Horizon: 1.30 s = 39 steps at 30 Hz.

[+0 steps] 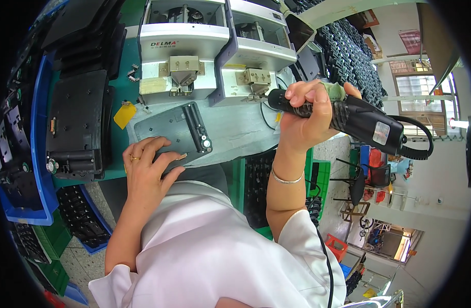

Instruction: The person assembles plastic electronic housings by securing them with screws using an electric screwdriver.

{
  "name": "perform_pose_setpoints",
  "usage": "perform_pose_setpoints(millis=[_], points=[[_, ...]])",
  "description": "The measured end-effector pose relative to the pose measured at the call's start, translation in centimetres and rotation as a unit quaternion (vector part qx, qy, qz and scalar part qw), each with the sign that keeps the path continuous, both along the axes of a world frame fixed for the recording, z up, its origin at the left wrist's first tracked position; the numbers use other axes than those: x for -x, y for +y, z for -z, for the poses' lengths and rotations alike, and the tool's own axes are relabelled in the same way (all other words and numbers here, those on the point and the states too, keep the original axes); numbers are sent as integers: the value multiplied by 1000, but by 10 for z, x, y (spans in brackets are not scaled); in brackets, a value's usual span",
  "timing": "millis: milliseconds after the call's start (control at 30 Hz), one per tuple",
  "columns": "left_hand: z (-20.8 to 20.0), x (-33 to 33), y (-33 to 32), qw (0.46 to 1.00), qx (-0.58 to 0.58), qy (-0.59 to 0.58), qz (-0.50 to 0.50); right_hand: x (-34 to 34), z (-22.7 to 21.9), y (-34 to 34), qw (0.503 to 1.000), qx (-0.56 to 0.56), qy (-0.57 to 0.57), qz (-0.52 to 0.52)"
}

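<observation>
My right hand [313,115] is raised above the right side of the bench, closed around a black corded electric screwdriver [371,126]. The tool lies roughly level, its narrower front end toward the left and its cord end toward the right. Some greenish material shows by my fingers on its grip. A flat dark grey plastic panel [166,126] with a roller and a small round wheel along its right side lies on the bench before me. My left hand [150,164] rests at the panel's near edge, fingers spread over it and thumb apart from the index finger.
Two grey-white machines [186,43] with metal chutes stand behind the panel. A yellow tag [124,115] lies beside them. Stacked dark panels [76,113] and a blue crate [43,169] are at the left. Green crates [320,177] with black parts stand below the bench.
</observation>
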<state>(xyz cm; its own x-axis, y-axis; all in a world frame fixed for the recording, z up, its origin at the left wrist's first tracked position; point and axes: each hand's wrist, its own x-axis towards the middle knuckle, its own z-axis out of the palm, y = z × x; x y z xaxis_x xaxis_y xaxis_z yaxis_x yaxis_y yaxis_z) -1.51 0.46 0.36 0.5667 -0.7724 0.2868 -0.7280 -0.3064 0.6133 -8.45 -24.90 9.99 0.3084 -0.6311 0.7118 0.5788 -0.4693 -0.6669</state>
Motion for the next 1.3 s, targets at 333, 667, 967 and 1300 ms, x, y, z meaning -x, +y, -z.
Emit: perform_pose_setpoints(millis=[333, 667, 967, 1300], points=[[-24, 1, -20, 993, 118, 7, -29, 14, -7, 50, 965, -145, -25, -219], [-19, -5, -26, 983, 178, 49, -11, 9, -5, 84, 950, -150, 75, -262], [-19, -4, -13, 990, 133, -44, -10, 1, 6, 96, 941, -127, 94, -300], [-2, 1, 7, 998, 50, 22, -35, -4, 46, 101, 936, -72, 115, -324]])
